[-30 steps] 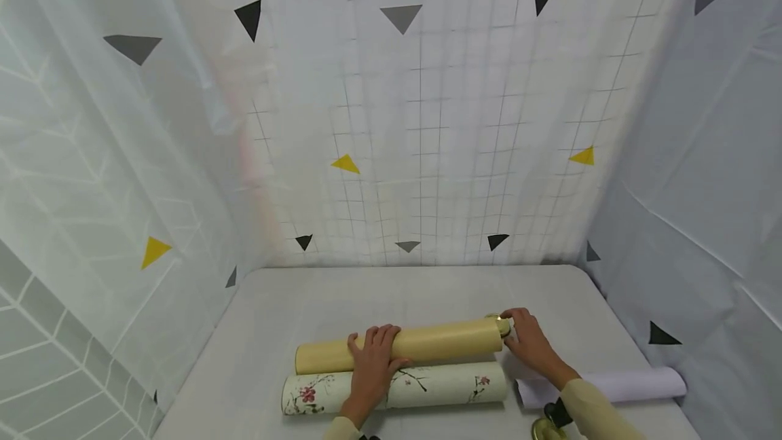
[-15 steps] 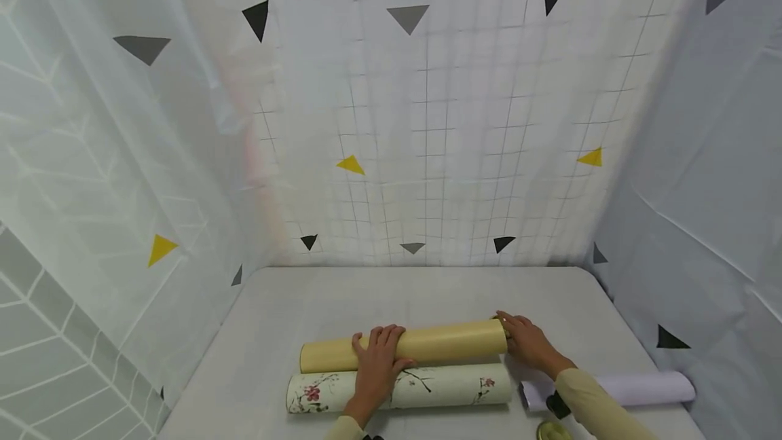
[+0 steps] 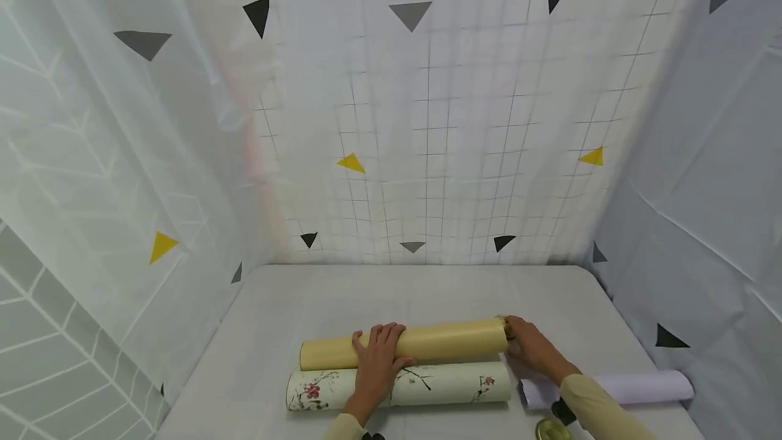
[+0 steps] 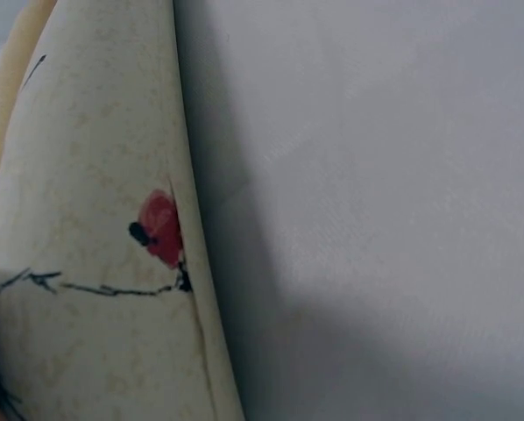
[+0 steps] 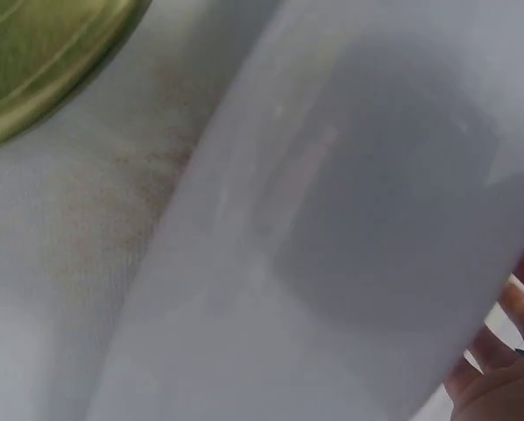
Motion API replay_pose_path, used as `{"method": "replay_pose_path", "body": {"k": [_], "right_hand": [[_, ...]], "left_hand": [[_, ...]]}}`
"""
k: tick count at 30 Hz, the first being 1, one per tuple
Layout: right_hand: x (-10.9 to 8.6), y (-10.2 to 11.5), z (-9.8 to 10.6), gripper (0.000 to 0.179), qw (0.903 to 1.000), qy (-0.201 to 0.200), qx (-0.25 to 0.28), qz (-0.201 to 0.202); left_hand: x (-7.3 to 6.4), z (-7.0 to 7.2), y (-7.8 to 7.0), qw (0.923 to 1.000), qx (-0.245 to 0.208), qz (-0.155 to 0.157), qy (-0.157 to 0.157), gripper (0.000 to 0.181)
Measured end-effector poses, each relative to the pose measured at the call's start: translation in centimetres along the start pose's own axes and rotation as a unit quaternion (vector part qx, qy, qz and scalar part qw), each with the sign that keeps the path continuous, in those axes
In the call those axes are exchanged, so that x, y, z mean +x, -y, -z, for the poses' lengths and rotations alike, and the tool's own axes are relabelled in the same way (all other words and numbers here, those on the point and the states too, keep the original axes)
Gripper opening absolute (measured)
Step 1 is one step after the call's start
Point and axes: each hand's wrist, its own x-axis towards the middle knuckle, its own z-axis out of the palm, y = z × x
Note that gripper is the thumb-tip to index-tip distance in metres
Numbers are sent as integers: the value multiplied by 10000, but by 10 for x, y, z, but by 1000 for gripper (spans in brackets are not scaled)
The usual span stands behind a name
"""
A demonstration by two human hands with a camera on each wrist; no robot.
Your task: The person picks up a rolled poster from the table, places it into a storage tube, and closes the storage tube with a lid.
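A yellow paper roll (image 3: 452, 339) lies across the table, with my left hand (image 3: 375, 365) gripping it left of its middle, thumb on the near side. Under that wrist, close in front, lies a cream paper roll (image 3: 449, 384) printed with red blossoms and dark branches; it also fills the left of the left wrist view. My right hand (image 3: 534, 345) is at the yellow roll's right end, its fingers around a small shiny gold round piece (image 3: 504, 323), mostly hidden by the hand. In the right wrist view some right-hand fingers (image 5: 516, 307) show at the right edge.
A pale lilac roll (image 3: 641, 387) lies at the right, partly beneath my right forearm. Another gold round piece (image 3: 552, 429) sits by the near edge. The white table (image 3: 366, 294) meets a hanging patterned sheet (image 3: 464, 121) at the back, with sheets at both sides.
My right hand has moved slightly left against the yellow roll's end, and the gold piece there is now more covered. The left hand keeps its place on the roll.
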Motion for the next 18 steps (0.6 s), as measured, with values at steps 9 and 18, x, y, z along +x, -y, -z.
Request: {"method": "replay_pose_path", "body": {"k": [9, 18], "right_hand": [[-1, 2, -3, 22, 9982, 139, 87, -581], [-6, -1, -9, 53, 9973, -505, -40, -534]], "left_hand": [[-1, 2, -1, 10000, -28, 47, 57, 67], [-1, 2, 0, 10000, -14, 31, 5, 67]]}}
